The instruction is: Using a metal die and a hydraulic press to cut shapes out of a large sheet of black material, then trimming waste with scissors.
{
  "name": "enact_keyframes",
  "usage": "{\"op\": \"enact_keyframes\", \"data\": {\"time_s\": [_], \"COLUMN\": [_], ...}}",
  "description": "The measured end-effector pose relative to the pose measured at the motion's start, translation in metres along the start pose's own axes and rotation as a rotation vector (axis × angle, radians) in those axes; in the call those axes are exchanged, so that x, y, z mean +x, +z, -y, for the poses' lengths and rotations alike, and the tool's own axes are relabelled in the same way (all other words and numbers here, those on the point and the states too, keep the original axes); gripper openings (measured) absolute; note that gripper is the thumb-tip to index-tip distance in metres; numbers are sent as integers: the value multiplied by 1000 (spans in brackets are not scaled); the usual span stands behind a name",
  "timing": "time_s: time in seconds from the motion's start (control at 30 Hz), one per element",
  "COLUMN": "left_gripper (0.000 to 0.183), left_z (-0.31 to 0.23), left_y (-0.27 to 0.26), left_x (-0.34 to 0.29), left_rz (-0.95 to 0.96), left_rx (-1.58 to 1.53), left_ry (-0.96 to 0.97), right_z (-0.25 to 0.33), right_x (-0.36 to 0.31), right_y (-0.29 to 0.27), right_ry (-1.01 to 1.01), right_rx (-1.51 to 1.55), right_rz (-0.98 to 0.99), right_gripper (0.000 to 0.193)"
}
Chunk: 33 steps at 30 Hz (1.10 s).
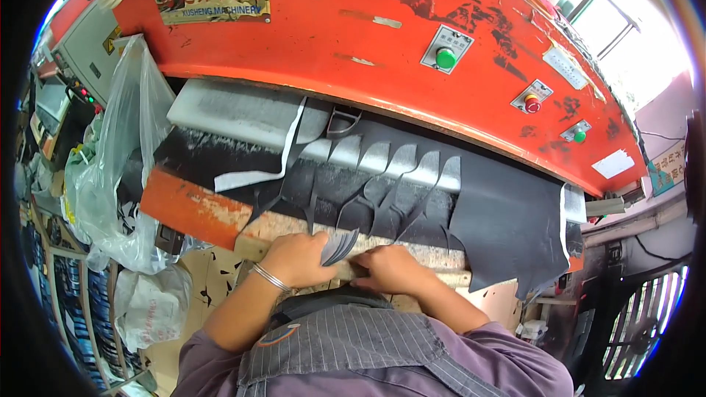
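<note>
My left hand (296,259), with a bangle at the wrist, is closed round a small stack of curved dark grey cut pieces (340,247) in front of my body. Just right of the stack, my right hand (393,269) has its fingers curled in; what they hold, if anything, is hidden. Beyond both hands a dark grey sheet (507,213) lies on the machine bed and hangs over its front edge at the right. Its left part is a web of thin strips (371,195) around cut-out gaps. A small metal cutting die (343,122) stands at the web's far edge.
An orange machine beam (316,37) spans the far side, with a green button (446,58) and a red button (532,104). A pale block (228,114) lies under it at the left. Clear plastic bags (121,169) hang at the left, above a white bag (151,305).
</note>
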<state>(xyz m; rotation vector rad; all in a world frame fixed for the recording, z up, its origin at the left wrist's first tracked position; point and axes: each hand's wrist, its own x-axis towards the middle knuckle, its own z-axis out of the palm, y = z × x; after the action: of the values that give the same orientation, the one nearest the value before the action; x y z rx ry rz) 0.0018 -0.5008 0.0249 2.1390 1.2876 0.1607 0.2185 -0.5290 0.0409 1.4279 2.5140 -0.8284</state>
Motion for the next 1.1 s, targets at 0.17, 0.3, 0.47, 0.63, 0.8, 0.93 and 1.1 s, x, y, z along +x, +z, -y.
{"op": "enact_keyframes", "data": {"time_s": [0.17, 0.3, 0.47, 0.63, 0.8, 0.93, 1.1], "left_gripper": [47, 67, 63, 49, 44, 46, 49], "left_z": [16, 51, 61, 44, 36, 32, 36], "left_y": [-16, 11, -7, -26, 10, 27, 18], "left_x": [27, 47, 15, 39, 99, 112, 113], "left_rz": [-229, -523, -293, -250, -190, -302, -193], "left_rx": [-51, 115, -251, -703, -724, -414, -316], "left_ry": [-4, 274, 145, 79, 74, 252, 330], "right_z": [-17, -2, -31, -41, -82, -97, -107], "right_x": [60, 145, 135, 100, 69, 57, 59], "right_y": [-44, -65, -65, -55, -26, -15, -22], "right_ry": [271, 559, 476, 600, 211, 90, -23], "right_rx": [388, 222, 476, 189, 65, 35, -1], "right_rz": [-610, -576, -608, -577, -594, -634, -579], "right_gripper": [60, 84, 70, 68, 76, 76, 71]}}
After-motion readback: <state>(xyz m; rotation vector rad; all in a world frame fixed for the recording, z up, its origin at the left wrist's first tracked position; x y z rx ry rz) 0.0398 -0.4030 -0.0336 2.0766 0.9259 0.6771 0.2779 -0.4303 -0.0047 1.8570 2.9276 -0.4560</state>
